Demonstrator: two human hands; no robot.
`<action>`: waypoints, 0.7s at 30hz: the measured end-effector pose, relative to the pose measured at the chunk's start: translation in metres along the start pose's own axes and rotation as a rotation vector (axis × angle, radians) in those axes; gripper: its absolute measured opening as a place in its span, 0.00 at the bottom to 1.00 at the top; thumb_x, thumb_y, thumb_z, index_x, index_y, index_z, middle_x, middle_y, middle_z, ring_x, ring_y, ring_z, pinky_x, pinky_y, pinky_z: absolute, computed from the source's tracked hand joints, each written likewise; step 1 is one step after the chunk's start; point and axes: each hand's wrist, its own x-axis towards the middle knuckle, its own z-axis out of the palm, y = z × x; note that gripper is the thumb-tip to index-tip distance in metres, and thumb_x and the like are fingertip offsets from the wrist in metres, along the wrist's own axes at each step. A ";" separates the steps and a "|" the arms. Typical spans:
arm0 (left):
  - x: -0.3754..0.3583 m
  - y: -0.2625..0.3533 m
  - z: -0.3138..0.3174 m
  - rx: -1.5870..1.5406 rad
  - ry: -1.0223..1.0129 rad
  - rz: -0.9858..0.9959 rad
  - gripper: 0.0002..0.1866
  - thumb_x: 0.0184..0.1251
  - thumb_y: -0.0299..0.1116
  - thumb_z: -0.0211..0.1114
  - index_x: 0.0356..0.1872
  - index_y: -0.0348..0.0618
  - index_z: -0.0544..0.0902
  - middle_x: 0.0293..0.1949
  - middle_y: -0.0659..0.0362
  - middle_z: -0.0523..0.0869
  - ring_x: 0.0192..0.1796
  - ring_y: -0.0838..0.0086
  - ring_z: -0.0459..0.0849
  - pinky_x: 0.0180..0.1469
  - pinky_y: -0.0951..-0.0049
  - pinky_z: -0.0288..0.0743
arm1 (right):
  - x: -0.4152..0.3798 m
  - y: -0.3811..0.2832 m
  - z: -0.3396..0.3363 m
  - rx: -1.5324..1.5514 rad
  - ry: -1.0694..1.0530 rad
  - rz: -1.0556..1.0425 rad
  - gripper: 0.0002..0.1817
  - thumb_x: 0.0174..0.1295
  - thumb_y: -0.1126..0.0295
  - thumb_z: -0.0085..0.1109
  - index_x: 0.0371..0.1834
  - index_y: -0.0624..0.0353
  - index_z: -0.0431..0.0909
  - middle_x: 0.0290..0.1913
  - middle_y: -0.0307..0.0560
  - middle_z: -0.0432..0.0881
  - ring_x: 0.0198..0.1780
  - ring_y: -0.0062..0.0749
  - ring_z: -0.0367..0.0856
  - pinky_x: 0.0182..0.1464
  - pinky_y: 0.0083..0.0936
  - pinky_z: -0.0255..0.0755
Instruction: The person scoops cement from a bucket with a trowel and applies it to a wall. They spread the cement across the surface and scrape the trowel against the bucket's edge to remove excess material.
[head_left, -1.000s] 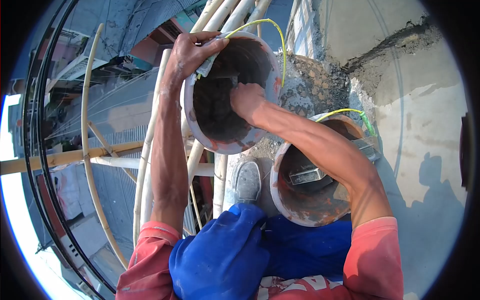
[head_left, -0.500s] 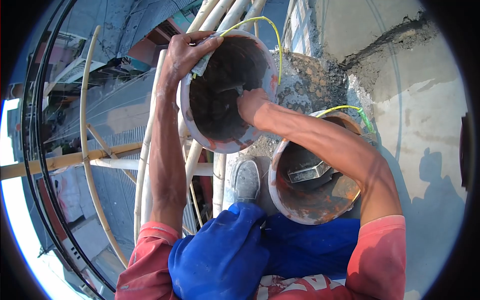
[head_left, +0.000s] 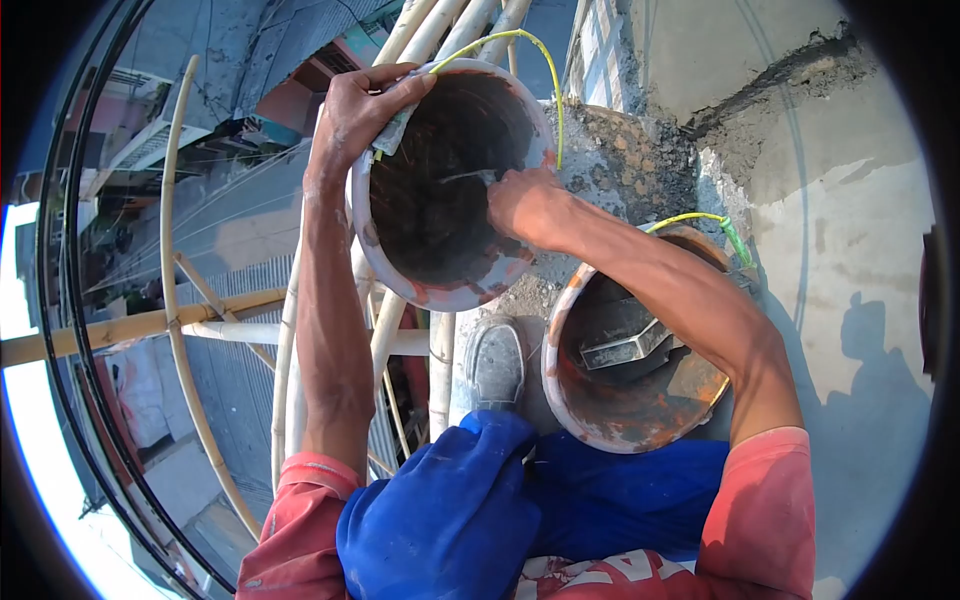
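A mortar-smeared bucket (head_left: 440, 284) with a yellow handle cord is tipped so its mouth faces me. My left hand (head_left: 365, 112) grips its upper left rim, thumb and fingers closed over the edge. My right hand (head_left: 527, 207) is a fist at the right side of the bucket's mouth, closed on a tool that looks like a trowel. Only the trowel's thin metal shank (head_left: 470, 176) shows clearly; its blade is lost in the dark inside. Under my right forearm stands a second bucket (head_left: 562, 385), holding a box-like grey object (head_left: 627, 347).
Bamboo poles (head_left: 289, 370) form scaffolding on the left, above rooftops far below. Black cables (head_left: 75, 260) run down the far left. My shoe (head_left: 496, 362) rests on a narrow ledge. A plastered wall (head_left: 850, 220) with a rough crack stands at the right.
My right hand has shifted slightly to the right inside the bucket's mouth, with the trowel shank now more visible. My left hand and the tipped bucket have moved slightly left.
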 end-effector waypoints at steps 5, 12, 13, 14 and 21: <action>0.001 -0.003 0.001 0.110 0.003 0.070 0.29 0.51 0.56 0.71 0.46 0.44 0.86 0.33 0.56 0.87 0.33 0.74 0.86 0.43 0.73 0.79 | 0.022 -0.010 -0.002 0.157 0.269 0.100 0.12 0.54 0.71 0.60 0.42 0.56 0.83 0.43 0.47 0.85 0.45 0.38 0.85 0.44 0.29 0.78; 0.009 -0.001 -0.001 0.015 -0.020 0.033 0.29 0.51 0.57 0.70 0.46 0.44 0.86 0.35 0.54 0.87 0.35 0.71 0.87 0.45 0.71 0.80 | -0.001 0.001 0.000 -0.055 0.145 -0.029 0.12 0.58 0.68 0.56 0.43 0.54 0.84 0.44 0.43 0.85 0.45 0.37 0.85 0.39 0.28 0.79; 0.009 -0.001 0.000 -0.001 -0.022 0.006 0.29 0.51 0.57 0.70 0.46 0.43 0.86 0.35 0.54 0.87 0.35 0.71 0.87 0.45 0.71 0.79 | 0.000 0.002 -0.008 -0.061 0.144 -0.032 0.12 0.58 0.68 0.56 0.43 0.54 0.84 0.44 0.43 0.85 0.45 0.37 0.85 0.39 0.28 0.79; 0.004 -0.002 0.001 -0.014 -0.030 -0.031 0.29 0.51 0.57 0.70 0.46 0.43 0.86 0.35 0.54 0.87 0.36 0.71 0.87 0.46 0.71 0.79 | 0.005 0.000 -0.013 0.007 0.188 0.052 0.11 0.58 0.69 0.56 0.42 0.54 0.84 0.43 0.43 0.85 0.44 0.37 0.85 0.38 0.28 0.79; 0.000 -0.003 -0.003 0.057 -0.006 0.046 0.23 0.58 0.47 0.70 0.48 0.39 0.85 0.33 0.58 0.87 0.31 0.80 0.84 0.37 0.80 0.78 | 0.021 -0.018 0.029 -0.101 0.223 -0.066 0.09 0.55 0.72 0.60 0.38 0.55 0.85 0.39 0.42 0.86 0.41 0.36 0.86 0.38 0.34 0.82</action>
